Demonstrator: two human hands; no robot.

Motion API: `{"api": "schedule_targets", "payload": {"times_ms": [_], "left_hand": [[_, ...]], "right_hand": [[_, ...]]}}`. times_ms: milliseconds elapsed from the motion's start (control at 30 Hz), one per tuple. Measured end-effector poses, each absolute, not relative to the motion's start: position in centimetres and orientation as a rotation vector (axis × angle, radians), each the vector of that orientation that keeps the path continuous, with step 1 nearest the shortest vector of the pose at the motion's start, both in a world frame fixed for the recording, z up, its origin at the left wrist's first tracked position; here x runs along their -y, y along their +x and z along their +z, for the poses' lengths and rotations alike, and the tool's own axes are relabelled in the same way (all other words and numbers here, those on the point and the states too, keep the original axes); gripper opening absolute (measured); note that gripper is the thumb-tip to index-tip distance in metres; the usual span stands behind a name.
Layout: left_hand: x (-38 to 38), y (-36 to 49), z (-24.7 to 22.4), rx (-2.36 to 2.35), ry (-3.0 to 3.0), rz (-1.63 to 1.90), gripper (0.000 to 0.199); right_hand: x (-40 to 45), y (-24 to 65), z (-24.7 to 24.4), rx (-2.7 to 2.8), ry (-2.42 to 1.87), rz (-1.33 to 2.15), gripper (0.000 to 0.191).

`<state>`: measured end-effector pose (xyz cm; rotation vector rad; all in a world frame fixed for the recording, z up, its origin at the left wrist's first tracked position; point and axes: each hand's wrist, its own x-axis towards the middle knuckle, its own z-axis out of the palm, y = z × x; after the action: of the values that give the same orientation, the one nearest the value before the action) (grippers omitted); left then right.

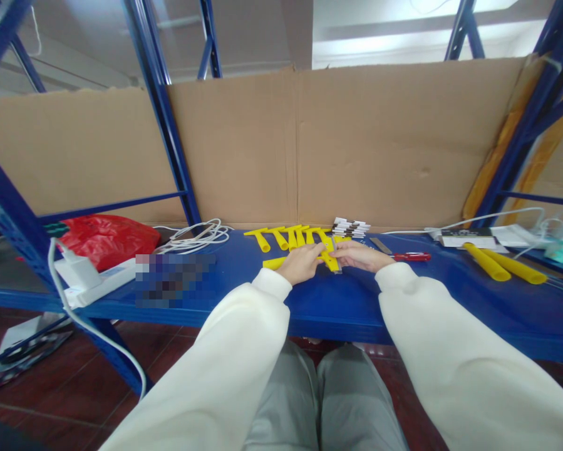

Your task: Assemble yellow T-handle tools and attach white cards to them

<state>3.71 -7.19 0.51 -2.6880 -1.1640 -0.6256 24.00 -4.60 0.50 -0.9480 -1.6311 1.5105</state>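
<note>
Both the left hand (301,263) and right hand (359,255) pinch shut on one yellow handle (329,260) lying on the blue shelf (337,300), apparently fitting a small metal piece, which calls for steady alignment.

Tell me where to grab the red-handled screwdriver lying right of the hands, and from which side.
Take the red-handled screwdriver by its red handle, coming down from above. It lies flat on the blue shelf, handle pointing right, shaft toward the right hand. The handle looks like the thickest part, and the shelf around it is bare.
</note>
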Motion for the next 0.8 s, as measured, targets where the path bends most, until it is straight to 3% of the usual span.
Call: {"api": "schedule_targets", "payload": {"times_ms": [133,800], "left_hand": [[7.14,3.85,0.34,1.215,-2.705,-0.593,0.044],[7.46,3.93,0.61,1.175,-2.557,-0.456,0.047]], "right_hand": [[4.47,24.12,0.30,1.664,-0.948,1.509,0.019],[4.55,23.80,0.22,1.703,-0.919,1.520,0.028]]}}
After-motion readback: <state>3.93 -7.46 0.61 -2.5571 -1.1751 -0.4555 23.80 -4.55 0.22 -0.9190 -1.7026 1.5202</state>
